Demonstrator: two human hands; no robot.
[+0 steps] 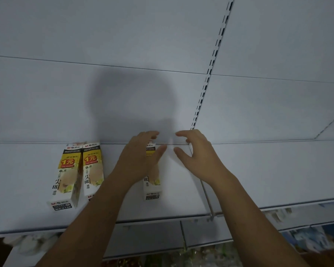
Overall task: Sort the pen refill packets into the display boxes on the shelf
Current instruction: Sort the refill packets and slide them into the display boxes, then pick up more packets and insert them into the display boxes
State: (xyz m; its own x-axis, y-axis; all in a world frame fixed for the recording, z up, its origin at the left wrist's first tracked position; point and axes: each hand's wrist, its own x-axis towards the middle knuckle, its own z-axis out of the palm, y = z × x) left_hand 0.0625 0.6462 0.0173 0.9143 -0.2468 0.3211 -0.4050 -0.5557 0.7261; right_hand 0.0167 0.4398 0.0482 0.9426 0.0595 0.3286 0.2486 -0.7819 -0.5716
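Three white and yellow display boxes lie flat on the white shelf [268,170]. Two of them [66,176] [93,170] sit side by side at the left. The third box [152,187] lies in the middle, its far end hidden under my left hand [139,157]. That hand hovers over or rests on the box with fingers spread and thumb out to the right. My right hand [197,158] is just to the right, near the back of the shelf, with fingers curled and apart. No packet shows clearly between the two hands.
A thin metal divider rod [206,199] runs front to back just right of my right forearm. A slotted upright [210,68] climbs the white back panel. Blurred goods [307,241] sit on the lower shelf below the front edge.
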